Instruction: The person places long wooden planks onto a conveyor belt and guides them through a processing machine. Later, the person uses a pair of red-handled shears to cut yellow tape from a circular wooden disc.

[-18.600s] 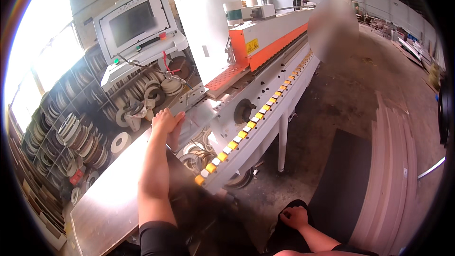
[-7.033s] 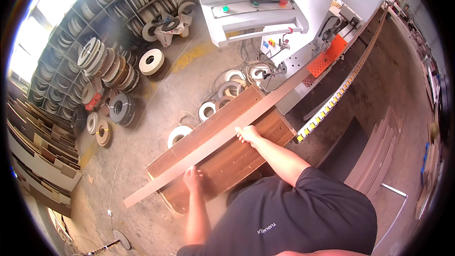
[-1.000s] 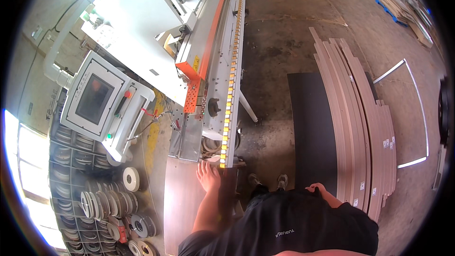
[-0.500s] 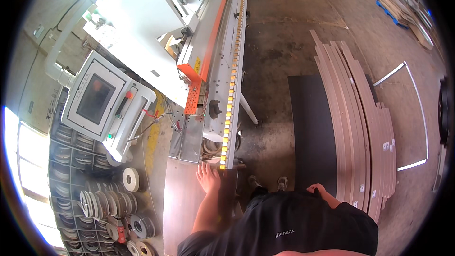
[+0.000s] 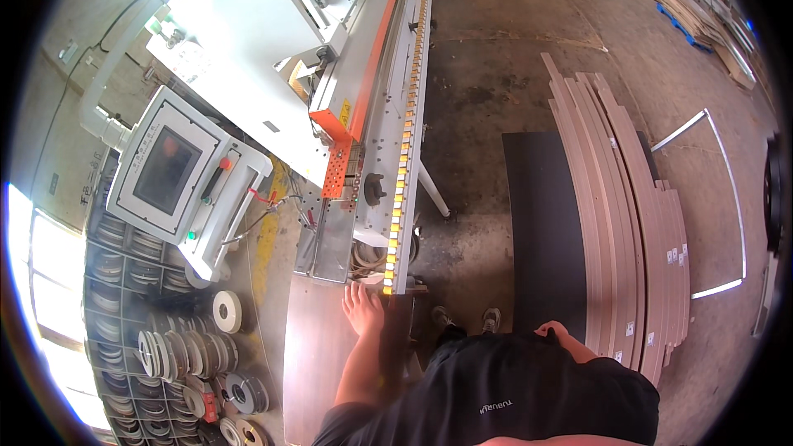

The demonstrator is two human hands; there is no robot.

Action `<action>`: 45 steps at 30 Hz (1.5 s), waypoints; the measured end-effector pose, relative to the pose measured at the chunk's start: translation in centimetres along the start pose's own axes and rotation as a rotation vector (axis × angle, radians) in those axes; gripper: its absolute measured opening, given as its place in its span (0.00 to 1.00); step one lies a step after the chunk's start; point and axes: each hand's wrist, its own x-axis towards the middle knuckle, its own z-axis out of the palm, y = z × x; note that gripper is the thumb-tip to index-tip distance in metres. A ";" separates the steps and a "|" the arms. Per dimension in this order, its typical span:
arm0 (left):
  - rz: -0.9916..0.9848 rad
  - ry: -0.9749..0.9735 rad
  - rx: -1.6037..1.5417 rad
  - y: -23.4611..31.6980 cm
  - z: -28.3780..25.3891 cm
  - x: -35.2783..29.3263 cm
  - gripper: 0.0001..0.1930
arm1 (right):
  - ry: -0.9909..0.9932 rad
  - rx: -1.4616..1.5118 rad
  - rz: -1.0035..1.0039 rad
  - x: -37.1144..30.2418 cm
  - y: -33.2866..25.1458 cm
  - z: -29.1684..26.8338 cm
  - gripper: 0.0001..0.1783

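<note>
At the machine's infeed edge [image 5: 395, 268], left hand [image 5: 363, 307] flat on brown panel [image 5: 318, 355].

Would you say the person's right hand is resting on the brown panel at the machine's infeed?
No, the right hand hangs by the hip, while the left hand lies flat on the brown panel.

The left hand [image 5: 363, 307] has slid the brown panel [image 5: 318, 363] slightly further toward the machine's feed end [image 5: 388, 268].
</note>
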 end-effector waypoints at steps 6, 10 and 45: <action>-0.006 -0.013 0.010 0.1 -0.2 0.1 0.27 | 0.025 -0.014 0.026 -1.2 -1.4 -0.2 0.30; -0.012 -0.029 0.022 0.0 -0.4 0.2 0.27 | 0.097 -0.115 -0.063 -2.2 -4.0 -1.0 0.20; -0.002 -0.041 -0.024 0.9 0.9 -0.1 0.27 | -0.087 0.279 0.019 4.1 8.1 2.8 0.23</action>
